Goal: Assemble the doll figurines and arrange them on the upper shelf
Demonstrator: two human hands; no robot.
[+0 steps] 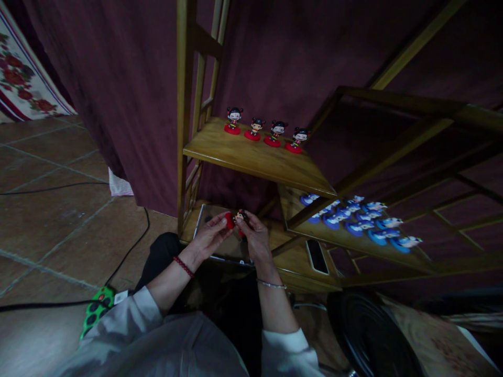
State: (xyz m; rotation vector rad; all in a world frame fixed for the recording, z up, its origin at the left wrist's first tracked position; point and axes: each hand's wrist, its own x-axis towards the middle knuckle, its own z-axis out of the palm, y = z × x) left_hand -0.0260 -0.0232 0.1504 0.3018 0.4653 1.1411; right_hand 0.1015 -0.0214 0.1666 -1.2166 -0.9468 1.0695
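Between my two hands is a small black-haired figurine (239,215) with a red round base, lying on its side. My left hand (211,235) pinches the red base, fingers closed. On the head end, my right hand (254,236) is closed with the thumb over the figurine's front. Below the hands is a box or tray (208,212) with a pale edge, resting on the low shelf; what it contains is mostly covered by my hands. On the wooden shelf (251,159) above, several similar figurines (257,127) stand upright in a row on red bases.
To the right, a lower shelf carries several blue-and-white figurines (359,224). A phone (316,256) lies on the bottom shelf. A green power strip (96,309) with a black cable sits on the tiled floor at left. A black round object (369,335) stands at lower right.
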